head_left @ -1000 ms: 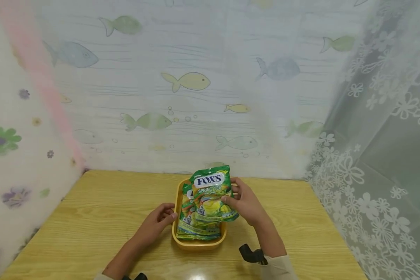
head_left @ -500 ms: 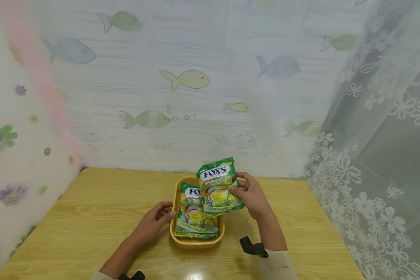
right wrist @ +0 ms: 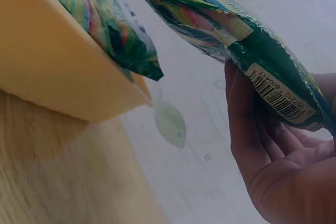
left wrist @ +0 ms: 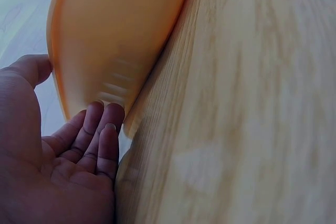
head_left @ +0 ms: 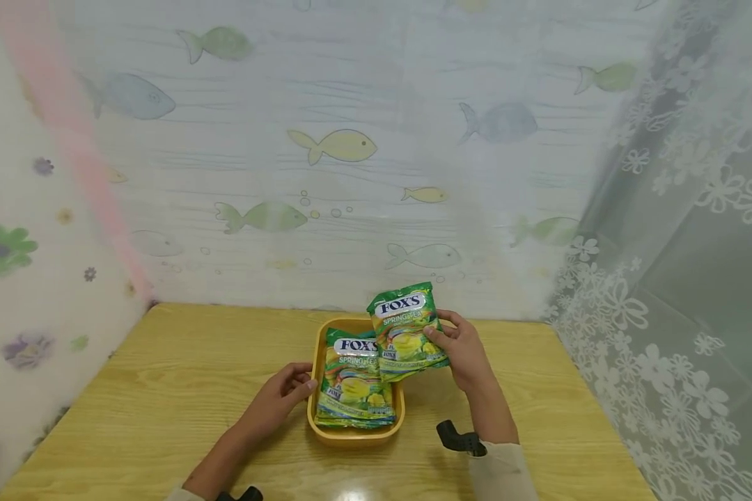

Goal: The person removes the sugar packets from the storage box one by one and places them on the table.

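A green and yellow bag of Fox's Spring Tea candy [head_left: 407, 334] is held up by my right hand [head_left: 470, 355], tilted, above the right back part of a yellow plastic basket [head_left: 354, 440]. My right thumb lies on the bag's front and the fingers support it from behind; its barcode [right wrist: 283, 93] shows in the right wrist view. Another such candy bag [head_left: 354, 390] lies in the basket, with edges of more packaging under it. At the basket's left side, my left hand [head_left: 282, 396] has its thumb on the rim and its fingertips against the slotted outer wall [left wrist: 126, 40].
The basket stands on a wood-grain table [head_left: 182, 376]. A fish-patterned curtain [head_left: 351, 209] hangs behind the table, with a floral sheet [head_left: 50, 299] at left and lace-like flowered sheeting [head_left: 658, 362] at right. Black wrist mounts [head_left: 457, 438] sit on both forearms.
My right hand has moved the held candy bag up and to the right, uncovering more of the bag in the basket. My left hand has stayed at the basket's side.
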A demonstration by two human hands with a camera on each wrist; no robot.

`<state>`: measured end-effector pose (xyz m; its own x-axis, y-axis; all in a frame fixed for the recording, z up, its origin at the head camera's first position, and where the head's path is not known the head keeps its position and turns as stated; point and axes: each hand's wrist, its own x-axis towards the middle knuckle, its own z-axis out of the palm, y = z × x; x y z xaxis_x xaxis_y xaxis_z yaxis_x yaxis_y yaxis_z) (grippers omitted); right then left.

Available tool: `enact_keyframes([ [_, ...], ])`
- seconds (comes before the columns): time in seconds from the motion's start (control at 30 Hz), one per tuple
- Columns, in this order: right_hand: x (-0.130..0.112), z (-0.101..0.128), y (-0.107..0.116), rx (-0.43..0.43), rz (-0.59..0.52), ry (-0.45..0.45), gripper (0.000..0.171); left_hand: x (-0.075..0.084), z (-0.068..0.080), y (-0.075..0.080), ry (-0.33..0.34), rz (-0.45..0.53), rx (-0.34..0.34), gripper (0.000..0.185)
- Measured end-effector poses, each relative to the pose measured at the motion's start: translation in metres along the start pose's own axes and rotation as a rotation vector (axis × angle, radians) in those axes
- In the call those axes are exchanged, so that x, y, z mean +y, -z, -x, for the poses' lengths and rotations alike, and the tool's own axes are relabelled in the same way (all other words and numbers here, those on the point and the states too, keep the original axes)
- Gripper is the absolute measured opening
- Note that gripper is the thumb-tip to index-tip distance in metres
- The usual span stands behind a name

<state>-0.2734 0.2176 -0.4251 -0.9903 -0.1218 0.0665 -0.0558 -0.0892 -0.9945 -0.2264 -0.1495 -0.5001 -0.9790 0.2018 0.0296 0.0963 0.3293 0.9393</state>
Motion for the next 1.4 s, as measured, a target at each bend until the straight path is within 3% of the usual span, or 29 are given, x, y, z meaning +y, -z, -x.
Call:
enact_keyframes([
  [0.47, 0.007, -0.003, 0.025, 0.104, -0.123, -0.094, 0.053, 0.002, 0.003, -0.001, 0.005, -0.011, 0.003, 0.052],
  [0.73, 0.009, -0.007, 0.038, 0.157, -0.138, -0.113, 0.056, 0.004, -0.001, -0.001, -0.036, -0.023, -0.004, 0.051],
  [1.03, 0.030, -0.012, 0.036, 0.187, -0.171, -0.176, 0.056, 0.001, 0.004, 0.003, -0.015, -0.052, 0.001, 0.052],
  [1.4, 0.056, -0.017, 0.040, 0.237, -0.133, -0.221, 0.059, 0.000, 0.001, 0.001, -0.002, -0.034, 0.000, 0.053],
])
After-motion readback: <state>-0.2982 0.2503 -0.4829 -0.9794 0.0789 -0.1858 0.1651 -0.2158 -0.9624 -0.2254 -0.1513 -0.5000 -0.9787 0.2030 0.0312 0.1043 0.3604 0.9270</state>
